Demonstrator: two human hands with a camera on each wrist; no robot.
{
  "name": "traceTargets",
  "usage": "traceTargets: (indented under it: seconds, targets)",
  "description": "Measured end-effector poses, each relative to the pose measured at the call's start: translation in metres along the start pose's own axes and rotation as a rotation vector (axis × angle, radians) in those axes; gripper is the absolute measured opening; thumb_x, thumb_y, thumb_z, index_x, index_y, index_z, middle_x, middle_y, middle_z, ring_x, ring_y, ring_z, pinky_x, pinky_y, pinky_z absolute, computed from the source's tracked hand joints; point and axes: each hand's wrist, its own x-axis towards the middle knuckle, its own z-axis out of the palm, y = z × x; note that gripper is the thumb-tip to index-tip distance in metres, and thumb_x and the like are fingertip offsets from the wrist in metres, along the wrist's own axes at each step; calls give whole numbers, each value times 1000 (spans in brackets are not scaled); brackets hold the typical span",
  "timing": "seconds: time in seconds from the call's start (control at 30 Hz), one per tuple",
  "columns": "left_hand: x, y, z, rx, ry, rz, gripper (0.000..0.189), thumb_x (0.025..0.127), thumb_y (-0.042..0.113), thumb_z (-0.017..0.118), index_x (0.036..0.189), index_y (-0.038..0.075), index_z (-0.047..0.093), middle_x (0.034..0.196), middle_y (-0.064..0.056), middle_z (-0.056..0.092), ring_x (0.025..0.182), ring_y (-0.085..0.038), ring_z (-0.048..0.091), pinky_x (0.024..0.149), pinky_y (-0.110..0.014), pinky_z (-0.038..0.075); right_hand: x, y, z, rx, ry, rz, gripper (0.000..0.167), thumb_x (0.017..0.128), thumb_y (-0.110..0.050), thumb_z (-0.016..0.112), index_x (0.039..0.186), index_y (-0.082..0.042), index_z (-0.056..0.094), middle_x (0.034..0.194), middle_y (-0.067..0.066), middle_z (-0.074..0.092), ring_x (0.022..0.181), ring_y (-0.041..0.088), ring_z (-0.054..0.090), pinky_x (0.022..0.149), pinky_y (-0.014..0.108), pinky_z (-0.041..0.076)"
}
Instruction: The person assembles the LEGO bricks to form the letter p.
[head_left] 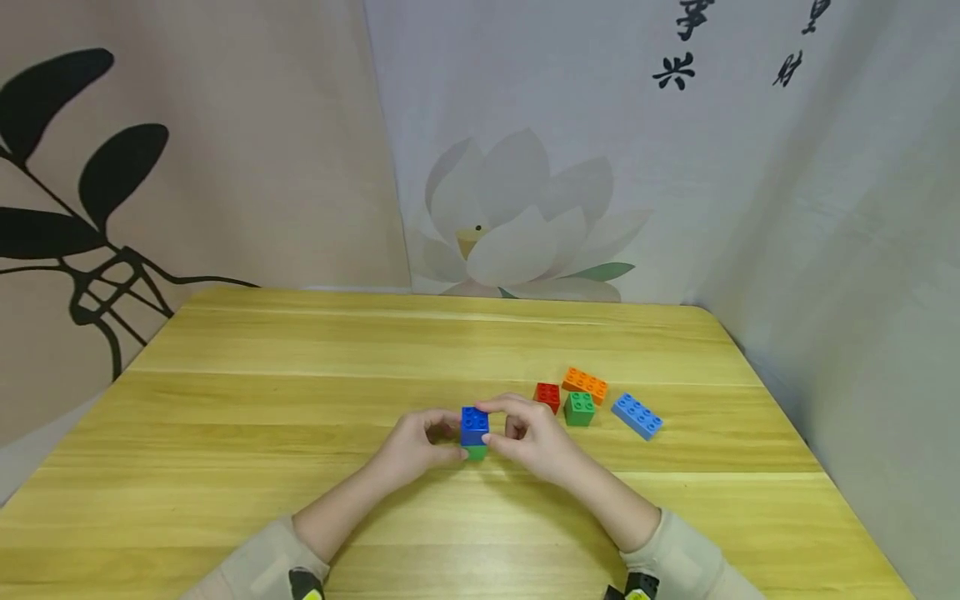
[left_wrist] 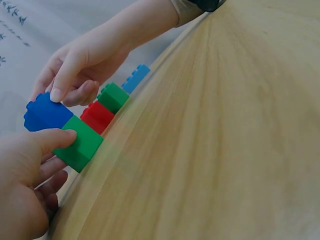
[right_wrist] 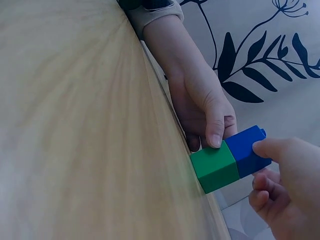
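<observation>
A dark blue toy brick (head_left: 474, 427) sits on top of a green brick (head_left: 476, 452), and the pair stands on the wooden table. My left hand (head_left: 420, 448) grips the green lower brick from the left, its thumb on the near face in the left wrist view. From the right, my right hand (head_left: 534, 437) pinches the blue upper brick (right_wrist: 246, 150) between thumb and fingers. The two bricks meet face to face with no gap that I can make out. Part of the far side of the stack is hidden behind the fingers.
Right of the hands lie a red brick (head_left: 547, 395), an orange brick (head_left: 585, 384), a second green brick (head_left: 580, 409) and a long light blue brick (head_left: 637, 416). The wooden table (head_left: 300, 375) reaches back to a printed curtain (head_left: 525, 100).
</observation>
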Motion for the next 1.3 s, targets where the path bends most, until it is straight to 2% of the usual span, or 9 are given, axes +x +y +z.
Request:
traceTargets:
  seconds: [0.2,0.27,0.43,0.57,0.83,1.07,1.3]
  targets:
    - [0,0,-1,8,-17,-1,38,78,15,81,112,5,68,100,-2,66,91,-22,58,77,-35,51,-1,1,0,-34,13,2,34,85,4,69,118,4,64,83,11,58,54,10,44,49,19,36]
    - [0,1,-1,9,-18,1,38,78,15,80,112,6,67,99,-2,66,90,-21,58,76,-35,51,0,10,2,-53,20,-6,35,85,1,70,119,1,64,85,9,59,55,10,45,49,20,37]
    - [0,1,0,15,-4,-1,39,77,15,81,112,4,67,97,-2,65,88,-21,57,73,-35,50,0,39,5,-79,27,-47,38,87,-7,71,124,-11,64,100,-1,63,59,9,49,50,23,42]
    - [0,1,0,8,-6,6,38,77,14,81,112,7,68,98,-1,66,89,-21,56,75,-35,49,-1,45,5,-87,37,-55,39,87,-10,71,125,-14,64,108,-6,63,61,9,51,51,23,44]
    - [1,1,0,-5,-7,14,38,77,12,80,113,8,67,97,1,66,90,-21,56,76,-36,49,-2,46,5,-87,32,-65,43,88,-10,71,129,-6,60,115,-3,63,64,10,52,53,24,46]
    - [0,1,0,-21,-4,15,39,77,12,80,114,9,66,101,1,67,92,-22,56,80,-38,48,-3,48,4,-74,26,-69,48,88,-12,71,134,-7,56,100,6,62,62,10,51,52,23,45]
    - [1,-1,2,-16,7,18,40,76,10,81,113,5,66,102,-2,67,93,-23,57,82,-38,48,-7,48,-3,-71,100,-109,47,85,-8,73,130,-9,59,116,7,64,61,10,51,51,23,44]
